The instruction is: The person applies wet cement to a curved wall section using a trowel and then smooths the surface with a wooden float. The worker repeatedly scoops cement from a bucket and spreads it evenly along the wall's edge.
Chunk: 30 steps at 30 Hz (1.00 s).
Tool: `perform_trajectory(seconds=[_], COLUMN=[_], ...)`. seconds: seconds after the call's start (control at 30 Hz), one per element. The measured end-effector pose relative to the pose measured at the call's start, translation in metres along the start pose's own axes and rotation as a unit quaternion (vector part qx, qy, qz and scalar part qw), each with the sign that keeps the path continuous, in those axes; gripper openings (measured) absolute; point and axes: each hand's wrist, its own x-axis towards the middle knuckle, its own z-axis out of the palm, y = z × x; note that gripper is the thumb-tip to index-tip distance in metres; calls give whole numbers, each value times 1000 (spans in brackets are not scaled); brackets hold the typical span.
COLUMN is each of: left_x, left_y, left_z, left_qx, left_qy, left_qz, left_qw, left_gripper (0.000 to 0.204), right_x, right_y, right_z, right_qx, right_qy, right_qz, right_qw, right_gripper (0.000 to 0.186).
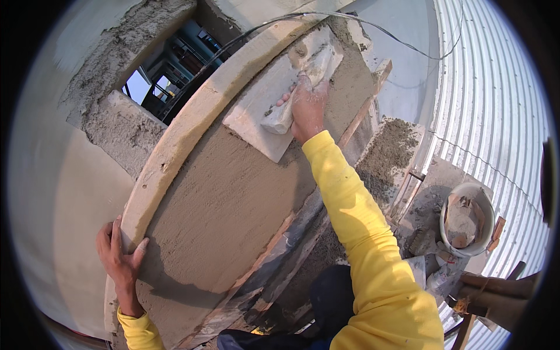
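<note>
My right hand [308, 108] is wrapped round the handle of a pale, mortar-smeared plastering float [248, 114]. The float's flat blade lies on a slab of wet grey mortar [227, 192], near its far end. Along the slab's left side runs a long, pale curved strip [172, 149], standing proud of the mortar. At its near end my left hand [121, 248] grips the strip, with fingers on the outer side and thumb on the inner side. Behind the mortar the surface shows fine drag marks.
A window opening [175, 70] with rough mortar edges lies beyond the strip. Wooden boards [364, 111] edge the slab's right side. A bucket [466, 219] with mortar residue stands at the right beside corrugated metal sheeting [496, 116]. A dark cable [373, 24] crosses the top.
</note>
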Motion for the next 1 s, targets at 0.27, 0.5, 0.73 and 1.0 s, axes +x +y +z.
perform_trajectory(seconds=[0.27, 0.5, 0.73, 1.0], left_x=[4, -7, -4, 0], left_y=[1, -8, -3, -1], left_z=[12, -3, 1, 3], left_qx=[-6, 16, -4, -17], left_qy=[1, -22, -10, -17], left_qz=[17, 14, 13, 20], left_qw=[1000, 1000, 1000, 999], left_gripper=[81, 79, 77, 74], right_x=[109, 50, 123, -122], right_y=[-44, -7, -42, 35], right_z=[-38, -17, -35, -3], right_qx=[53, 5, -7, -53], right_qy=[-23, -18, -32, -73], right_qz=[-19, -25, -9, 80], right_qw=[998, 1000, 999, 993], right_gripper=[52, 56, 39, 71])
